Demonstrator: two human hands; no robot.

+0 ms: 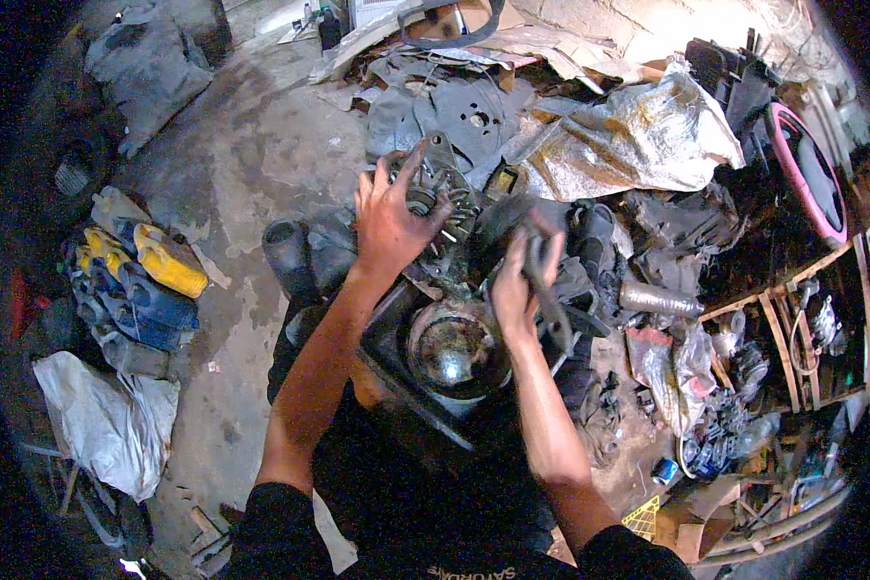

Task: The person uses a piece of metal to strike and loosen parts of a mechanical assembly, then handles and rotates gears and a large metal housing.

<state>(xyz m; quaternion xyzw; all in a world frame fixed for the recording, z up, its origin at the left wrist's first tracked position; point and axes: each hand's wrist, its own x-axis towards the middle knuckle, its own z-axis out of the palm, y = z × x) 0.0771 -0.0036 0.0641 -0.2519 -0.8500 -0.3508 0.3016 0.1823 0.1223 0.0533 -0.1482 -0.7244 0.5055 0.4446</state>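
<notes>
My left hand (pixel 389 220) rests with spread fingers on a grimy round metal engine part (pixel 445 198) with a finned edge, holding it steady. My right hand (pixel 518 282) is closed around a dark greasy tool (pixel 549 290), held just right of that part; its working end is blurred. Below both hands a dark tray (pixel 389 333) holds a shiny round metal bowl-shaped housing (pixel 451 353). Both of my forearms come up from the lower edge.
Yellow and blue oil containers (pixel 145 280) and a white sack (pixel 101 420) lie on the concrete floor at left. A crumpled silver sheet (pixel 638 135), a metal cylinder (pixel 659 300), a pink-rimmed wheel (pixel 810 174) and wooden shelves with clutter (pixel 802 338) crowd the right.
</notes>
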